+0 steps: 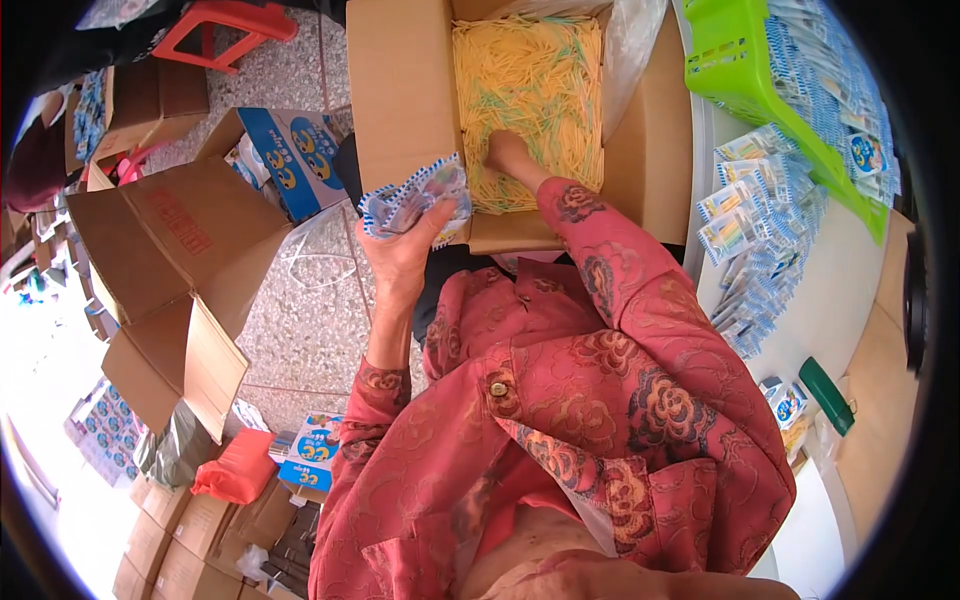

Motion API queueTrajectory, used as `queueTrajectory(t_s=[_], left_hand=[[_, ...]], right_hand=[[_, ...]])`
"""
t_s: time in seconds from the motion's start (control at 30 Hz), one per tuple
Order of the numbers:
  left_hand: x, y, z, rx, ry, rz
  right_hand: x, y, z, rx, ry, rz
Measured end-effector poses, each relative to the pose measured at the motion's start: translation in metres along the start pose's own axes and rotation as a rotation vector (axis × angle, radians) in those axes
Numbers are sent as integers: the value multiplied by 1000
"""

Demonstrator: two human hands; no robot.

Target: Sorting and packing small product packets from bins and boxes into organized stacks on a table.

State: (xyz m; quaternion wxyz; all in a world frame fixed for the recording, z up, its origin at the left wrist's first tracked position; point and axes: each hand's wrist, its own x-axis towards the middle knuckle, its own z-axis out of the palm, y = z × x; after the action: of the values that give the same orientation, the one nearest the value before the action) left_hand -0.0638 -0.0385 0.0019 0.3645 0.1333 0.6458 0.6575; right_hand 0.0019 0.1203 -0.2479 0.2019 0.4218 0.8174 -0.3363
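Clamped in left hand (402,248), beside near left corner of cardboard carton (650,160): bunch of blue-striped clear packets (412,198). Inside same carton, directly under right hand (508,155): loose thin sticks (530,85), yellow and green. Cannot tell state of right hand's grip, with fingertips hidden.

Ctn (645,160) up front, sticks (530,80) in it; R hand (508,153) in among sticks, L hand (395,250) w/ packets (415,205) by ctn's L flap. Worktop (840,275) on R: basket (725,50) twd far end, loose sachets (760,240) beside it. To L: open box (190,220), stool (225,30) beyond.
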Motion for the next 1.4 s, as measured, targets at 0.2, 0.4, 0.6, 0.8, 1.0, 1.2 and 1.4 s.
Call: queueTrajectory(t_s=[0.2,0.4,0.6,0.8,1.0,1.2,1.4], left_hand=[[3,-1,2,-46,10,-10],[2,-3,1,-19,-13,-16],[-2,1,3,-39,-28,-25],[-8,-3,1,-45,-56,15],[-19,0,6,-73,-72,25],[-24,4,23,-8,-155,41],[-25,-8,30,31,-227,76]], right_hand=[[-1,2,5,-6,-38,54],[6,27,-2,104,-96,-46],[6,56,-11,862,-393,109],[-16,57,-27,1151,-449,98],[-66,37,-20,772,-791,26],[-86,35,-67,925,-268,-302],[-200,-6,-202,1285,-53,-610]])
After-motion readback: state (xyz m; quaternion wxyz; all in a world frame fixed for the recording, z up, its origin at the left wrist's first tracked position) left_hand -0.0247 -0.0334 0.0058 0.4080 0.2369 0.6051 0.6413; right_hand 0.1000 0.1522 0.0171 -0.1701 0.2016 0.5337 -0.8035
